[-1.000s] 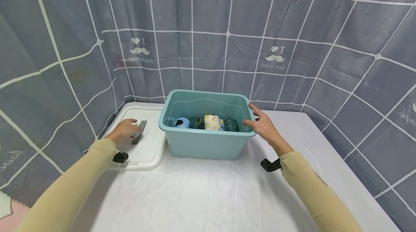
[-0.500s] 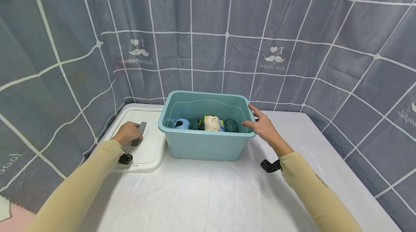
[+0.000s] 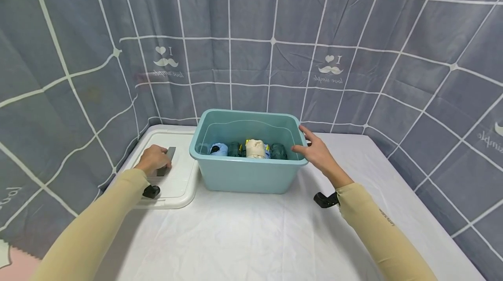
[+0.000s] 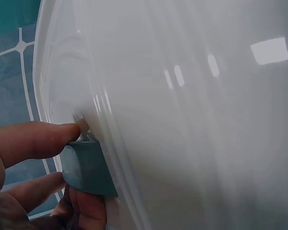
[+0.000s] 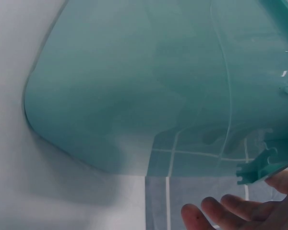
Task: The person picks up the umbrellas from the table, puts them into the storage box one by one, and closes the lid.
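In the head view my left hand is over a white lid that lies flat at the left. It grips the lid's grey handle. The left wrist view has thumb and fingers on either side of that handle. A light teal plastic tub stands beside the lid. My right hand is at the tub's right end, thumb over the rim corner and fingers loosely extended. In the right wrist view, these fingers are spread near the rim's clip.
Inside the tub lie rolled cloth-like bundles: a cream one, dark green ones and a light blue one. A white cloth covers the table. Grey checked curtains hang behind and at both sides.
My left hand has come down onto the lid's handle and closed its fingers around it. The right hand has stayed at the tub's rim.
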Tool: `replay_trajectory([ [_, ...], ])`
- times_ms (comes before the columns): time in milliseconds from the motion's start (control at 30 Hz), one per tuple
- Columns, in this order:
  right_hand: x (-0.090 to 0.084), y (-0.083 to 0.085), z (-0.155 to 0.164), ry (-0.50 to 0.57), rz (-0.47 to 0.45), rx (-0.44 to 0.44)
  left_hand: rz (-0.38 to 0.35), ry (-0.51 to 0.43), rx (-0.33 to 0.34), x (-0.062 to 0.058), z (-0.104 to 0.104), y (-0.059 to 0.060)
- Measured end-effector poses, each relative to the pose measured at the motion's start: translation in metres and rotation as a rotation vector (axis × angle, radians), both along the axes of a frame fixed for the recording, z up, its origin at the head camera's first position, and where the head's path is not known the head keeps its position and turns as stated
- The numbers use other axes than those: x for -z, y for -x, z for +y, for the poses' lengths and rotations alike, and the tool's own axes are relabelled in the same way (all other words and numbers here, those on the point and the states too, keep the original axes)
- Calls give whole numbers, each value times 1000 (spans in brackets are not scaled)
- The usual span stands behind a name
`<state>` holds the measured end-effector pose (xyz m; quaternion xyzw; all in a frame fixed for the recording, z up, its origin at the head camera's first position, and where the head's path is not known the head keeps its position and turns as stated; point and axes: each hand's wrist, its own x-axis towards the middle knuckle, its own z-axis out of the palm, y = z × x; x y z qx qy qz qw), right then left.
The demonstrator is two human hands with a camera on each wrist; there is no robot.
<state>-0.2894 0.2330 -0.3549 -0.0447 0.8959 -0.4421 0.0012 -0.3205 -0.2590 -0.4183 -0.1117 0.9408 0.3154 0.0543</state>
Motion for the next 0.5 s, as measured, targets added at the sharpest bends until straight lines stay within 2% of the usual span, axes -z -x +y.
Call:
replay_trajectory([
  [300,0,0,0,8,-2,4,1,-30,-8,-8,-2,0],
  [500,1,0,0,7,-4,-2,12,-15,0,-21,-6,1],
])
